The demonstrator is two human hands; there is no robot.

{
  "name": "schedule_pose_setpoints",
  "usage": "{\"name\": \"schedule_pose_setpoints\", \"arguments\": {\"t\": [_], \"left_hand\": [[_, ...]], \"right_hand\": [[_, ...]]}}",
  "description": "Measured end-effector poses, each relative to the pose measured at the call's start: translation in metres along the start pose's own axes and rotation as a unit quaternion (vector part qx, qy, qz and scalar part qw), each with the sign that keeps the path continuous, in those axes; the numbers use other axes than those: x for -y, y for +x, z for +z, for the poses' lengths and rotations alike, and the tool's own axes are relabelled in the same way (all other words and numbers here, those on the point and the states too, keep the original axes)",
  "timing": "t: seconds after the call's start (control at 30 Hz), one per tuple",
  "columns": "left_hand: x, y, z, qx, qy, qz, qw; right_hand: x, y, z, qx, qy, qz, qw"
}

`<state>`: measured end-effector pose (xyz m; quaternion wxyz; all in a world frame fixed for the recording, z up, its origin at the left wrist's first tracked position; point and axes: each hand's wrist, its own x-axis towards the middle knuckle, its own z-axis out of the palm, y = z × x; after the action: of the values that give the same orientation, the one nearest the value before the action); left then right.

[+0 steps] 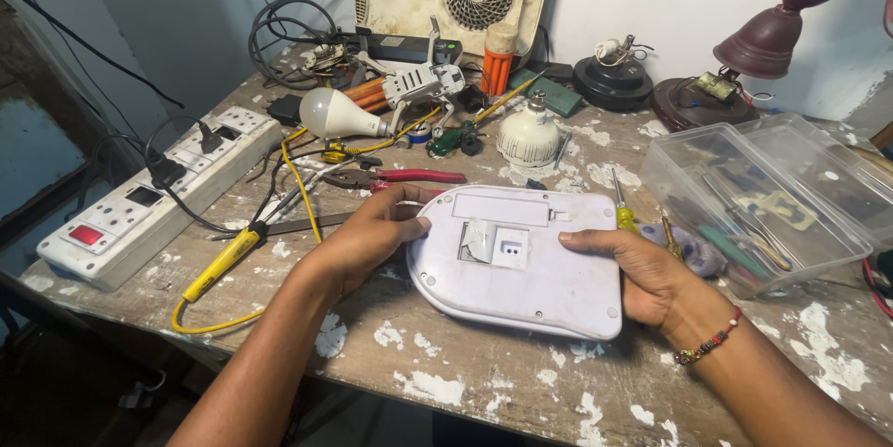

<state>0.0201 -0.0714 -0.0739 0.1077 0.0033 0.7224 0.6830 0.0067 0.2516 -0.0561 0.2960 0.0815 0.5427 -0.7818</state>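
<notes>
A white flat plastic device (521,266) with rounded corners lies back-side up on the worn wooden table (484,373). It has a recessed panel and a small square opening near its middle. My left hand (372,233) grips its left edge, thumb on top. On the opposite side, my right hand (633,270) holds the right edge, fingers resting on the surface. A beaded bracelet circles my right wrist.
A white power strip (158,191) lies at left, a yellow-handled soldering iron (223,261) beside it. Red-handled pliers (409,177), two bulbs (335,114) (530,135), screwdrivers and wires crowd the back. A clear plastic box (772,196) of tools stands at right, a lamp (744,56) behind it.
</notes>
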Motion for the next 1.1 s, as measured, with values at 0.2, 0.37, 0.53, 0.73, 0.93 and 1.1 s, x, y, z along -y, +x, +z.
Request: {"name": "schedule_pose_setpoints", "arguments": {"t": [0.2, 0.37, 0.53, 0.73, 0.93, 1.1], "left_hand": [[-0.001, -0.001, 0.007, 0.006, -0.034, -0.001, 0.999], [0.006, 0.007, 0.007, 0.027, -0.086, -0.004, 0.996], [0.008, 0.019, 0.002, 0.095, -0.2, 0.012, 0.975], [0.007, 0.034, 0.008, 0.102, -0.192, 0.0, 0.976], [0.008, 0.047, 0.014, 0.125, -0.142, 0.063, 0.98], [0.005, 0.051, 0.02, 0.081, -0.101, 0.098, 0.987]], "right_hand": [[-0.01, 0.005, -0.009, -0.015, 0.012, -0.005, 1.0], [-0.013, 0.012, -0.017, -0.024, 0.014, -0.019, 0.999], [-0.007, 0.009, -0.021, -0.024, 0.015, -0.047, 0.998], [0.002, 0.005, -0.018, -0.032, 0.003, -0.057, 0.998], [0.009, 0.001, -0.019, -0.035, -0.094, -0.163, 0.982], [0.012, 0.001, -0.023, -0.032, -0.143, -0.218, 0.965]]}}
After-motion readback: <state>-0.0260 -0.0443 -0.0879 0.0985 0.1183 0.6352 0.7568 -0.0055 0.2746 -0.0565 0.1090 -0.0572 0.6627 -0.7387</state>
